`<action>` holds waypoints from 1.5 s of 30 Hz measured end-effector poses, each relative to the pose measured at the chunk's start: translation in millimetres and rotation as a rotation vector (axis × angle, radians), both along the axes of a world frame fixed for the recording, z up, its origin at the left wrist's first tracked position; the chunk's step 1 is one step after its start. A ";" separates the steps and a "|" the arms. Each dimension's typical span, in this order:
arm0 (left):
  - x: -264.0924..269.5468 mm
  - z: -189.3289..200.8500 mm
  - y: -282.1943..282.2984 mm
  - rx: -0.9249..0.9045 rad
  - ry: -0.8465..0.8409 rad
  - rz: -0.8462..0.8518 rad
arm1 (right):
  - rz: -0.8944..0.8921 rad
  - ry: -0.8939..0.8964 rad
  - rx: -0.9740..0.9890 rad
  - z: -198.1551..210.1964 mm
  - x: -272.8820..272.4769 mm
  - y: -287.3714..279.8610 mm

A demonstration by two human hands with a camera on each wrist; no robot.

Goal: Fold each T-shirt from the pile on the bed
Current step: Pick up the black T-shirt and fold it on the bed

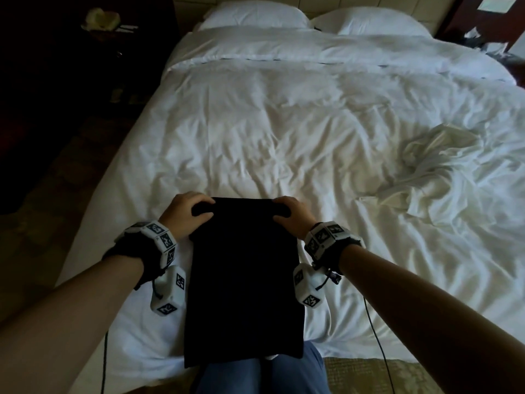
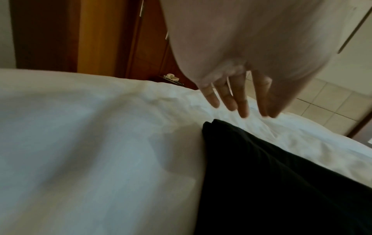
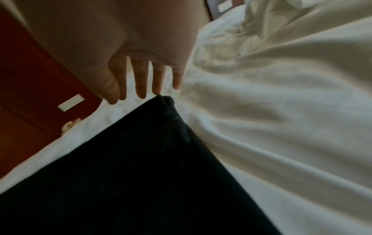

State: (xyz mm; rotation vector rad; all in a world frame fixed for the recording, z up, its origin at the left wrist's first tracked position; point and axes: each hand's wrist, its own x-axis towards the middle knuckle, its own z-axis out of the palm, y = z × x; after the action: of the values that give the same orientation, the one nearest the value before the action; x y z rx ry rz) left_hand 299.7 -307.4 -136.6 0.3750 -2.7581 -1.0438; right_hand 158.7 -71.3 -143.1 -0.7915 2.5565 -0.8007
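Note:
A black T-shirt [image 1: 244, 280], folded into a long narrow strip, lies on the white bed [image 1: 284, 123] at its near edge, its near end hanging over the edge. My left hand [image 1: 190, 211] sits at its far left corner and my right hand [image 1: 289, 214] at its far right corner. In the left wrist view the left hand [image 2: 231, 95] has straight fingers just above the shirt's corner [image 2: 213, 125], holding nothing. In the right wrist view the right hand [image 3: 145, 82] is likewise spread, one fingertip touching the black corner [image 3: 163, 101].
A crumpled white garment [image 1: 437, 172] lies on the bed to the right. Two pillows [image 1: 255, 15] rest at the head. A dark nightstand [image 1: 102, 18] with small items stands at the far left. My blue-trousered legs [image 1: 261, 373] press against the bed's near edge.

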 end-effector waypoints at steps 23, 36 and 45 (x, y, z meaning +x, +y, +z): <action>-45.8 -39.8 -32.8 0.481 -0.385 0.256 | -0.071 -0.219 0.247 -26.3 -68.5 -19.0; -112.5 -2.5 -42.5 0.255 0.091 0.396 | -0.228 0.063 -0.013 12.5 -128.5 -58.3; -72.6 21.8 -35.3 0.271 0.079 0.282 | -0.182 0.073 -0.046 41.1 -93.9 -29.2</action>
State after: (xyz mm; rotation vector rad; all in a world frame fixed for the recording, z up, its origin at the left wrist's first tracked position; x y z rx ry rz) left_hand 227.1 -342.7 -114.8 0.7186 -2.4068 -1.3219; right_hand 64.8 -100.6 -102.0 -0.6187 2.7138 -0.9045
